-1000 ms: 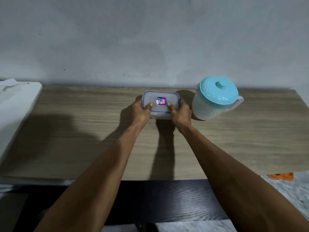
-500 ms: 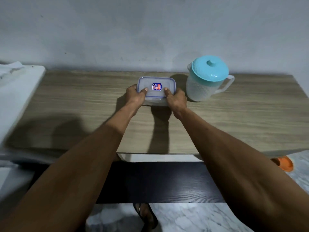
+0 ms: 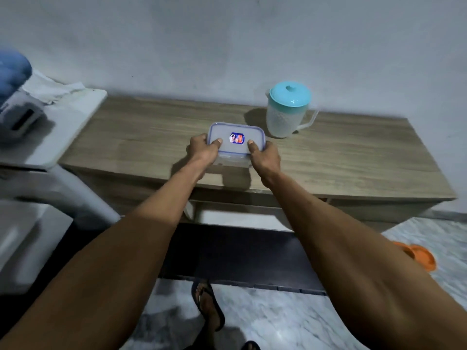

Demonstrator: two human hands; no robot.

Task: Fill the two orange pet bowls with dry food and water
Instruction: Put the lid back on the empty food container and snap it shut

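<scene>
Left hand (image 3: 201,150) and right hand (image 3: 265,157) grip the clear lidded plastic container (image 3: 236,140), now pulled away from the teal-lidded jug (image 3: 288,109), probably headed for the orange bowls (image 3: 417,256).

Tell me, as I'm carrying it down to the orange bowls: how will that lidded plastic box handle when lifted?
The box looks like rigid plastic, so it should keep its shape under the left hand and right hand gripping its ends. Its smooth walls may be slippery. With the lid seated, spilling seems unlikely.

Sticker (image 3: 236,138) on container lid (image 3: 227,144): text unreadable.
</scene>
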